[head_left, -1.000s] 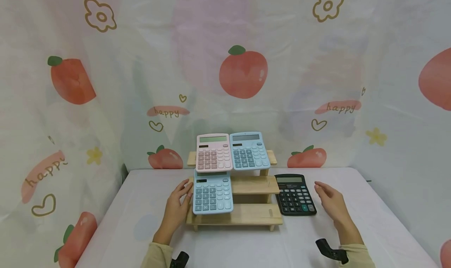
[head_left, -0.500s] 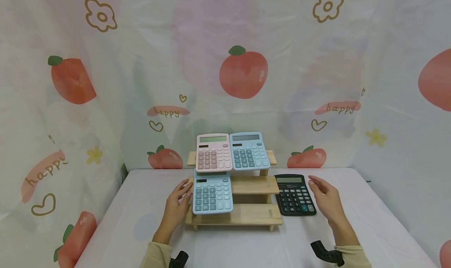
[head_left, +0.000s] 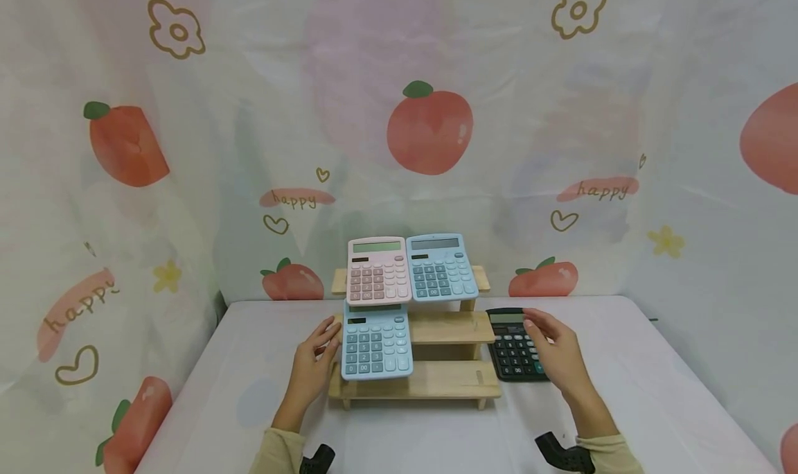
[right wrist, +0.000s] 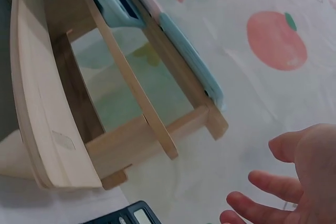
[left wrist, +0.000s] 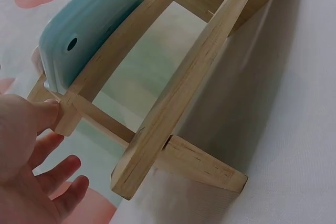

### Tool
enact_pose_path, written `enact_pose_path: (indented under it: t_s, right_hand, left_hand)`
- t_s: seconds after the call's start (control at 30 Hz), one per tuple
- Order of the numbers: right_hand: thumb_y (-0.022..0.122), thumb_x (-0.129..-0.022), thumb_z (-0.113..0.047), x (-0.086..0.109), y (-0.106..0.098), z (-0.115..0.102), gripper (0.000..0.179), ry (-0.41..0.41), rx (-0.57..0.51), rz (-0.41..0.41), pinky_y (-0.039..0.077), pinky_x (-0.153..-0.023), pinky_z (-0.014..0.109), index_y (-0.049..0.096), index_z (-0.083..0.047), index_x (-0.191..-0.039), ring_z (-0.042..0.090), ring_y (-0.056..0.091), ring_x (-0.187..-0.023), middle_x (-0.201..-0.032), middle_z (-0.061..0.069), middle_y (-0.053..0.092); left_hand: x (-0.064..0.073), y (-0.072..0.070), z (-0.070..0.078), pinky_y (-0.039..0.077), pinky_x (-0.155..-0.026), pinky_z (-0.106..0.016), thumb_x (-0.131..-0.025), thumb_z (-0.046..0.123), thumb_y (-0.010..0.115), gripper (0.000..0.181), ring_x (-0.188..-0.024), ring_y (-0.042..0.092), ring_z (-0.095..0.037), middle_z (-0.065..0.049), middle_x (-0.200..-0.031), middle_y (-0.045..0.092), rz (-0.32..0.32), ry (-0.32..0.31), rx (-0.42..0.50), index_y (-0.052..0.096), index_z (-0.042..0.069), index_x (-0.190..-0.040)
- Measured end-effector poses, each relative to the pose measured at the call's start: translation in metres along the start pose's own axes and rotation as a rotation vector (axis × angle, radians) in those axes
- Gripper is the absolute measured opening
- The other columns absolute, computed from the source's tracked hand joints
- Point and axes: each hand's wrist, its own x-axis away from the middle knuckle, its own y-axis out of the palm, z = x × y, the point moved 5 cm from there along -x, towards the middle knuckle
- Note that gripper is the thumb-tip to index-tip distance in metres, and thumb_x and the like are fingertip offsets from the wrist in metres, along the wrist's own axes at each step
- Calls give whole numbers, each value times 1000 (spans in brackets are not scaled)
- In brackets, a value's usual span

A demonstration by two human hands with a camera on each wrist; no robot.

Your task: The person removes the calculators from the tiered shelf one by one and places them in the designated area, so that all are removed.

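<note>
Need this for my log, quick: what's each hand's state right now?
Left hand: touching the end of the wooden rack; whether it grips cannot be told.
Right hand: open, holding nothing, near the black calculator.

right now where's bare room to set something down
Free: the middle shelf, right of the lower blue calculator; the bottom shelf below; the table in front, between the sleeves. Crowded: the top shelf, bearing the pink calculator and upper blue calculator; right of the shelves, the black calculator.

The table (head_left: 424, 436) carries a rack (head_left: 449, 380) and, beside it, a black calculator (head_left: 512, 350); the rack bears a pink calculator (head_left: 377, 271), an upper blue one (head_left: 440, 267) and a lower blue one (head_left: 377, 344).
</note>
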Motion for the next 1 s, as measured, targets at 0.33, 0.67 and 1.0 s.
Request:
enact_pose_path:
  t_s: [0.33,0.67,1.0]
  right_hand:
    - [50,-107,-21,4,19,-14,37,-87,-39,-33,42,-85,7,59,1,-136,-19,48,-102,-131,23,66]
    - [54,-106,-18,13,44,-31,35,-105,-120,-126,47,-90,15,61,0,-135,-8,57,-106,-126,19,69]
    - [56,-104,-15,21,65,-43,34,-136,-190,-203,51,-89,15,61,3,-132,21,69,-110,-124,21,69]
  left_hand:
    - [1,0,-2,50,-97,-49,-102,17,60,37,-143,48,-35,-11,-153,53,20,-6,18,63,6,-137]
    - [0,-1,-4,50,-97,-49,-101,19,62,36,-141,50,-35,-11,-151,55,33,-1,27,65,7,-135]
    - [-1,-1,-5,50,-95,-43,-101,18,63,37,-142,51,-33,-11,-150,55,27,-5,38,65,7,-136]
